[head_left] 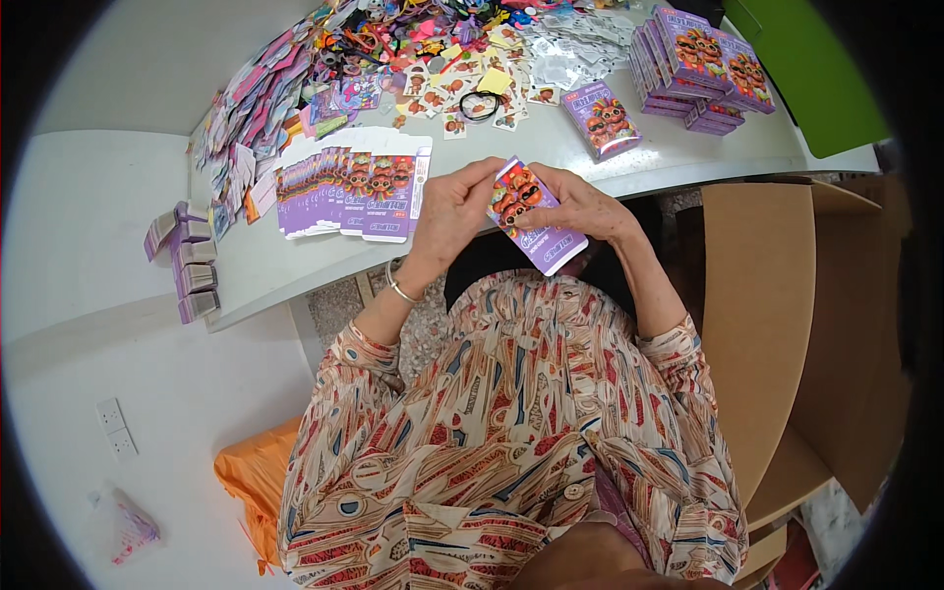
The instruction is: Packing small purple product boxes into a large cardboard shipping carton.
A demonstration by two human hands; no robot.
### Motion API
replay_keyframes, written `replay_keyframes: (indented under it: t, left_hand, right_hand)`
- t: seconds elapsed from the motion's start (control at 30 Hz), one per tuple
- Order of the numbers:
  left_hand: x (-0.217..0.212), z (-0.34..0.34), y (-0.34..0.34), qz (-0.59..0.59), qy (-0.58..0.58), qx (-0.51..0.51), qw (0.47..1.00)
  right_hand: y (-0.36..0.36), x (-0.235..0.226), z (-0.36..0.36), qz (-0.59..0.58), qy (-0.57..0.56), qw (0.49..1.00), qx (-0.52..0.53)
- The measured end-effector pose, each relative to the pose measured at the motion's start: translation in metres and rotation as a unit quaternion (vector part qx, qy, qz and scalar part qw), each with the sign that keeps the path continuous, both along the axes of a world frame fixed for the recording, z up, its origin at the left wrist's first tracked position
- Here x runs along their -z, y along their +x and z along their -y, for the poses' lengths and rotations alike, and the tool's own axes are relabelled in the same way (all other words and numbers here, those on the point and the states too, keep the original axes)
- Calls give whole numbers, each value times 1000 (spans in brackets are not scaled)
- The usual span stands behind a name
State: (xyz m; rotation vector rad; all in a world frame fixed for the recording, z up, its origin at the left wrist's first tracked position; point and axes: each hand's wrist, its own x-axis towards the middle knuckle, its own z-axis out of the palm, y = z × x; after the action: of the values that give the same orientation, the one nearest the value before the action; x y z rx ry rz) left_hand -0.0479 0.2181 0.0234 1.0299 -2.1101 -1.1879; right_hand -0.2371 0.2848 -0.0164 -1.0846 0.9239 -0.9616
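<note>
A small purple printed carton point(559, 248) with cartoon figures is between my two hands, tilted, over the table's near edge. My right hand point(588, 205) grips its right side, with the thumb lying across the printed face. The curled fingers of my left hand point(457, 208) close on its upper left edge. Whether the carton's ends are folded in is hidden. Left of my hands, a fanned row of flat, unfolded purple cartons point(385, 202) lies on the table. Just beyond my right hand lies a made-up purple box point(602, 118).
Stacked purple boxes point(693, 64) stand at the far right. Small colourful trinkets point(413, 34), character cards point(457, 93), silvery packets point(575, 49) and pink-purple leaflets point(256, 98) cover the table's back. Purple bundles point(192, 261) sit at the left edge. An open cardboard box point(757, 324) stands right of me.
</note>
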Motion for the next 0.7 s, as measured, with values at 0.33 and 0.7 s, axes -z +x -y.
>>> replay_keyframes:
  t: [0.33, 0.7]
  left_hand:
    - [12, -18, -1, -10, -79, 5, 997]
    - [15, 42, 4, -303, 504, -35, 808]
  right_hand:
    - [-3, -3, 0, 12, 17, 1000, 2]
    - [-21, -7, -10, 73, -145, 979, 124]
